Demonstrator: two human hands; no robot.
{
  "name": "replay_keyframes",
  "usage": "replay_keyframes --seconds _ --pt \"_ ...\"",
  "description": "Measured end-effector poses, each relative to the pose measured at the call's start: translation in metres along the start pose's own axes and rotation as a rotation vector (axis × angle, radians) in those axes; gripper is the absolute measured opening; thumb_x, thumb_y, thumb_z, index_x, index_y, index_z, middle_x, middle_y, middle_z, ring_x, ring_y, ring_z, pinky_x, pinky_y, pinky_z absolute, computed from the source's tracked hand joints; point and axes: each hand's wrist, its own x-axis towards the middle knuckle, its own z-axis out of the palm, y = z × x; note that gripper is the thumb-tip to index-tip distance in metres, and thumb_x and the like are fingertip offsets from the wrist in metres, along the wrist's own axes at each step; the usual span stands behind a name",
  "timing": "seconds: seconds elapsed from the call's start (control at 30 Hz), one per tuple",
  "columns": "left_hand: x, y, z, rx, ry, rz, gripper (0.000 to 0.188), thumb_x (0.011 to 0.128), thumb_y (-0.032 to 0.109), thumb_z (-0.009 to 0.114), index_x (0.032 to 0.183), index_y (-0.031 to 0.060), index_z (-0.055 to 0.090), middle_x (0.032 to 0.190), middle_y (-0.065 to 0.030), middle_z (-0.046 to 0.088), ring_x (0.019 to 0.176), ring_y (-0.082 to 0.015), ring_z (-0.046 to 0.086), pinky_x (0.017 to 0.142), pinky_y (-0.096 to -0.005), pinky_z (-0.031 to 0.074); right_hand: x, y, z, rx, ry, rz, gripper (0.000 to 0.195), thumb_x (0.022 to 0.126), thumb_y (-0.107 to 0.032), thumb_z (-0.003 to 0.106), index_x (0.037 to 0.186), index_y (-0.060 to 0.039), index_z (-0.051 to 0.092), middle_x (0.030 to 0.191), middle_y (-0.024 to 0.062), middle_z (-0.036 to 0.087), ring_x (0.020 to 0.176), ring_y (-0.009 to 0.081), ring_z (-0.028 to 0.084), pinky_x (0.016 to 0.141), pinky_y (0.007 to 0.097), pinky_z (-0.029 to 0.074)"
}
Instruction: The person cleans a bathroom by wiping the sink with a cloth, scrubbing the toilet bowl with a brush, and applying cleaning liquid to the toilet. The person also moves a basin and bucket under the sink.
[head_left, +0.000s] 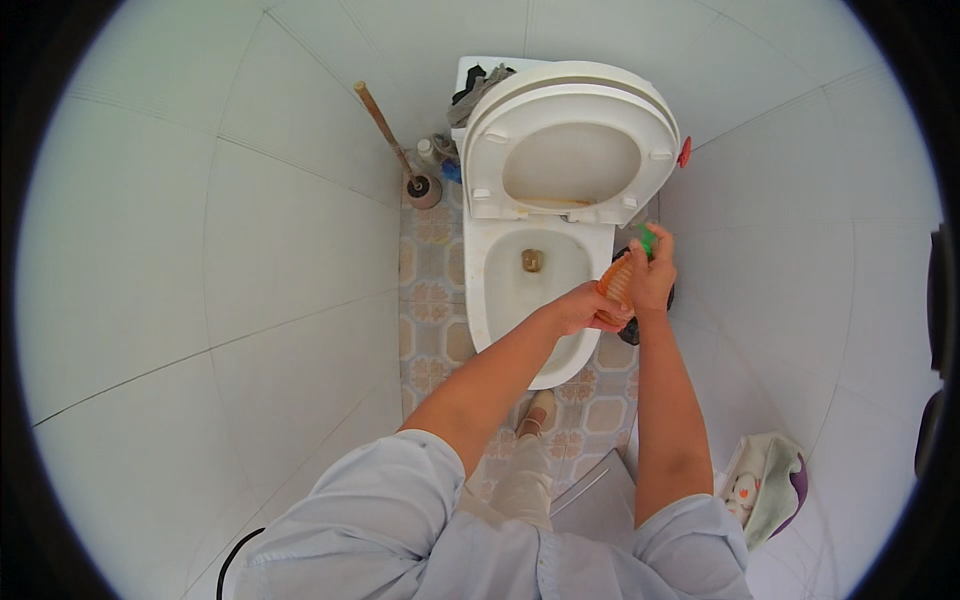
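My left hand (587, 309) grips the lower end of an orange scrub brush or ribbed bottle (616, 285); its exact kind is hard to tell. My right hand (652, 274) is closed around its upper end, where a green top (647, 238) shows between thumb and fingers. Both hands are over the right rim of a white toilet bowl (480, 300). The toilet's lid and seat (574, 101) stand raised, with yellow-brown stains near the hinges. Brownish matter or water (532, 260) is at the bowl's drain.
A toilet brush (386, 131) with a long handle stands in its holder (424, 196) at the left. Dark and grey cloths (476, 97) lie on the tank. A black plastic bag (630, 330) is right of the bowl. Tiled walls stand close on both sides; cloths hang lower right.
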Motion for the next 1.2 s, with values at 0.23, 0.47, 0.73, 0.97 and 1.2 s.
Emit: replay_keyframes --seconds 0.23,0.47,0.73,0.97,1.2 --pt "0.013 -0.049 0.032 -0.028 -0.008 -0.103 0.048 0.081 0.016 0.072 0.123 0.0060 0.050 0.114 -0.0087 0.060 0.103 -0.0210 0.061 0.090 -0.0365 0.053 -0.036 0.029 -0.043 0.002 0.033 0.017 0.029 0.089 -0.010 0.061 0.116 -0.0055 0.051 0.089 0.0090 0.063 0.075 0.0139 0.060 0.069 0.0282 0.049" --pt "-0.013 -0.146 0.043 -0.147 0.046 -0.239 0.045 0.083 0.008 0.068 0.123 0.0047 0.048 0.114 -0.0077 0.059 0.104 -0.0204 0.061 0.091 -0.0372 0.053 -0.123 0.073 -0.068 0.013 -0.027 0.178 0.028 0.088 -0.008 0.061 0.115 -0.0074 0.053 0.081 0.0080 0.061 0.071 0.0137 0.059 0.067 0.0286 0.048" --pt "-0.084 -0.268 0.039 -0.279 0.113 -0.398 0.047 0.084 0.010 0.067 0.127 0.0062 0.047 0.118 -0.0076 0.058 0.106 -0.0228 0.060 0.091 -0.0374 0.053 -0.254 0.112 -0.069 -0.057 -0.170 0.342 0.034 0.086 -0.014 0.063 0.118 -0.0129 0.052 0.090 0.0165 0.064 0.077 0.0314 0.063 0.070 0.0367 0.049" --pt "-0.125 -0.311 0.032 -0.344 0.185 -0.343 0.050 0.086 0.008 0.064 0.132 0.0093 0.042 0.122 -0.0075 0.057 0.110 -0.0249 0.059 0.098 -0.0398 0.049 -0.305 0.120 -0.057 0.011 -0.225 0.350 0.031 0.085 -0.009 0.063 0.114 -0.0104 0.054 0.077 0.0101 0.061 0.068 0.0179 0.061 0.064 0.0328 0.049" --pt "-0.143 -0.314 0.026 -0.311 0.213 -0.371 0.051 0.084 0.008 0.066 0.130 0.0104 0.044 0.122 -0.0069 0.056 0.109 -0.0230 0.059 0.093 -0.0379 0.051 -0.319 0.119 -0.044 0.056 -0.275 0.340 0.036 0.083 -0.009 0.064 0.118 -0.0123 0.052 0.080 0.0149 0.062 0.073 0.0273 0.063 0.066 0.0357 0.049"
